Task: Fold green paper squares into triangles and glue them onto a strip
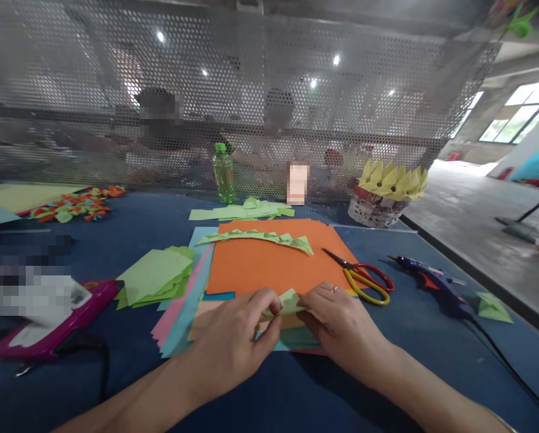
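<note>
Both hands, left hand [237, 337] and right hand [341, 325], pinch a small green paper piece [289, 302] over the orange sheet [273, 264]; uneven finger pressure could skew its crease.

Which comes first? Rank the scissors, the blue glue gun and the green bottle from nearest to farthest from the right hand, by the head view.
From the right hand:
1. Scissors, just beyond it, slightly to the right, at the orange paper's edge.
2. Blue glue gun, farther right on the blue table.
3. Green bottle, far back by the perforated screen, to the left.
</note>
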`<move>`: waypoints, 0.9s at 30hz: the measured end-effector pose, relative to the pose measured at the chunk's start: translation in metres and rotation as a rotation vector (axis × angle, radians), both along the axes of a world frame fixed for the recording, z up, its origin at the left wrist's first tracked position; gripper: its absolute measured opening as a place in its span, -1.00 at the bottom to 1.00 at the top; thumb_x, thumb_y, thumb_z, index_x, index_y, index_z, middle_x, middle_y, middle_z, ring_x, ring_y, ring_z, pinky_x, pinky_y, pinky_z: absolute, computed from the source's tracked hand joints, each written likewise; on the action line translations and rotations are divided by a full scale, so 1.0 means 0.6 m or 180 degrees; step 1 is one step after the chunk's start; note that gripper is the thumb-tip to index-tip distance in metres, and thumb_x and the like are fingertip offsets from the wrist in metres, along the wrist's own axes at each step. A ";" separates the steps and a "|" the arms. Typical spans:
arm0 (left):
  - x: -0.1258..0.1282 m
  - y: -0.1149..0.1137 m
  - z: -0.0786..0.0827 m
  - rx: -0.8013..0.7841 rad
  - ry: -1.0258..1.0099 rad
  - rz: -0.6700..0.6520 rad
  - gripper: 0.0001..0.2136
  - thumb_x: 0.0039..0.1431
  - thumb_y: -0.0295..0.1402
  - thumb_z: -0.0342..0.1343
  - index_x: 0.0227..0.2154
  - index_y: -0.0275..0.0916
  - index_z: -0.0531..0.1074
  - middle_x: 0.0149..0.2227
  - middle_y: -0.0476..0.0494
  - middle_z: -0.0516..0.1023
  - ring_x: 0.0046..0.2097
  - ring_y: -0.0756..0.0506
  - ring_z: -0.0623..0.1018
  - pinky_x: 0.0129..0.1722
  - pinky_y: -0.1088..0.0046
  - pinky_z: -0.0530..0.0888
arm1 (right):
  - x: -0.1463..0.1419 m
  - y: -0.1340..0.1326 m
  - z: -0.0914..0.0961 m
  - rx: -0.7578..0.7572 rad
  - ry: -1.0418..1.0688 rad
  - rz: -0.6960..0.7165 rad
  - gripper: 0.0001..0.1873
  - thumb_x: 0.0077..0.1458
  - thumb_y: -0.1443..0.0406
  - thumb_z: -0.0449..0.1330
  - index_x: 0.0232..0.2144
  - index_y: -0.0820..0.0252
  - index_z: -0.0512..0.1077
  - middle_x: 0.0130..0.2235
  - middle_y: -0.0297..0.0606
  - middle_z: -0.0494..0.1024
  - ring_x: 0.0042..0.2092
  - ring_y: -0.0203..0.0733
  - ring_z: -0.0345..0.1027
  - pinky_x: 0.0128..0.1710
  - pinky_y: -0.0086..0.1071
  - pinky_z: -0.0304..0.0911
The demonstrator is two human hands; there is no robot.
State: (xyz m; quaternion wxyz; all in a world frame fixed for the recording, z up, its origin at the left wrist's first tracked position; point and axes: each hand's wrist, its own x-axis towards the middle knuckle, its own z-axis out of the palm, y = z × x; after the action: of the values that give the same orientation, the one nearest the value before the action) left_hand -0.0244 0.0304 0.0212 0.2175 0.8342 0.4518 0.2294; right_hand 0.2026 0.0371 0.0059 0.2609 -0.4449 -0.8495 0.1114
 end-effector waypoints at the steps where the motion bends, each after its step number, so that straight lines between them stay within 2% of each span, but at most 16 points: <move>1: -0.001 0.001 0.003 -0.0206 -0.0192 0.0038 -0.87 0.35 -0.23 0.00 -0.19 -0.15 0.32 -0.30 -0.01 0.54 -0.31 -0.09 0.55 -0.32 0.44 0.35 | -0.001 -0.002 0.003 -0.0202 0.0161 -0.0114 -0.83 0.26 0.34 0.12 -0.41 0.16 0.39 -0.42 -0.30 0.46 -0.35 -0.18 0.33 -0.34 -0.35 0.17; 3: -0.002 0.006 0.005 -0.0688 -0.0636 0.0103 -0.76 0.33 -0.10 0.05 -0.18 -0.17 0.36 -0.33 -0.02 0.56 -0.32 -0.11 0.57 -0.36 0.46 0.38 | -0.002 -0.003 0.009 -0.0733 0.0487 -0.0324 -0.77 0.24 0.25 0.15 -0.47 0.15 0.34 -0.50 -0.38 0.39 -0.44 -0.25 0.25 -0.43 -0.39 0.10; 6: -0.002 0.018 -0.001 -0.1542 -0.1338 0.0214 -0.71 0.25 -0.07 0.14 -0.21 -0.22 0.45 -0.33 -0.07 0.60 -0.30 -0.14 0.59 -0.37 0.48 0.42 | -0.005 0.000 0.015 -0.1434 0.0982 -0.0313 -0.77 0.23 0.17 0.16 -0.43 0.15 0.39 -0.49 -0.40 0.41 -0.45 -0.28 0.25 -0.46 -0.43 0.11; 8: -0.002 0.026 -0.005 -0.1990 -0.1678 0.0252 -0.68 0.18 -0.08 0.21 -0.19 -0.24 0.49 -0.29 -0.11 0.62 -0.25 -0.17 0.60 -0.33 0.46 0.45 | -0.005 0.004 0.016 -0.1677 0.1223 -0.0240 -0.80 0.21 0.16 0.17 -0.36 0.17 0.44 -0.44 -0.38 0.46 -0.42 -0.28 0.29 -0.45 -0.45 0.14; 10: 0.000 0.030 -0.007 -0.2234 -0.1816 0.0243 -0.62 0.12 -0.07 0.27 -0.15 -0.26 0.50 -0.27 -0.14 0.63 -0.25 -0.17 0.61 -0.31 0.43 0.48 | -0.006 0.007 0.016 -0.1764 0.1339 -0.0248 -0.79 0.19 0.15 0.20 -0.33 0.18 0.47 -0.43 -0.37 0.49 -0.41 -0.27 0.31 -0.45 -0.46 0.16; 17: 0.004 0.031 0.007 -0.2538 -0.1979 0.0266 -0.43 0.02 0.06 0.31 -0.08 -0.34 0.48 -0.25 -0.23 0.64 -0.25 -0.17 0.61 -0.24 0.35 0.53 | -0.005 0.006 0.018 -0.1834 0.1514 -0.0218 -0.75 0.14 0.12 0.25 -0.23 0.16 0.52 -0.40 -0.35 0.55 -0.40 -0.25 0.37 -0.44 -0.47 0.23; 23: 0.000 0.034 0.007 -0.2626 -0.2048 0.0297 -0.51 0.06 0.02 0.30 -0.13 -0.31 0.51 -0.31 -0.19 0.64 -0.35 -0.10 0.60 -0.29 0.40 0.53 | -0.002 0.007 0.019 -0.1711 0.1401 -0.0346 -0.80 0.13 0.14 0.25 -0.31 0.15 0.51 -0.43 -0.37 0.52 -0.39 -0.24 0.38 -0.43 -0.47 0.25; 27: 0.000 0.034 0.008 -0.2562 -0.2065 0.0342 -0.54 0.10 0.00 0.28 -0.14 -0.30 0.53 -0.33 -0.18 0.64 -0.34 -0.11 0.61 -0.26 0.40 0.53 | -0.003 0.006 0.018 -0.1766 0.1465 -0.0222 -0.80 0.18 0.14 0.20 -0.30 0.15 0.49 -0.41 -0.35 0.54 -0.37 -0.23 0.43 -0.39 -0.45 0.29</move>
State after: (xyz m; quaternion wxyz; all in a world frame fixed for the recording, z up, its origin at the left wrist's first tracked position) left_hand -0.0244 0.0506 0.0261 0.6379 0.5462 0.4558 0.2952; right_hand 0.2008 0.0408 0.0170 0.3183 -0.4907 -0.6903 0.4259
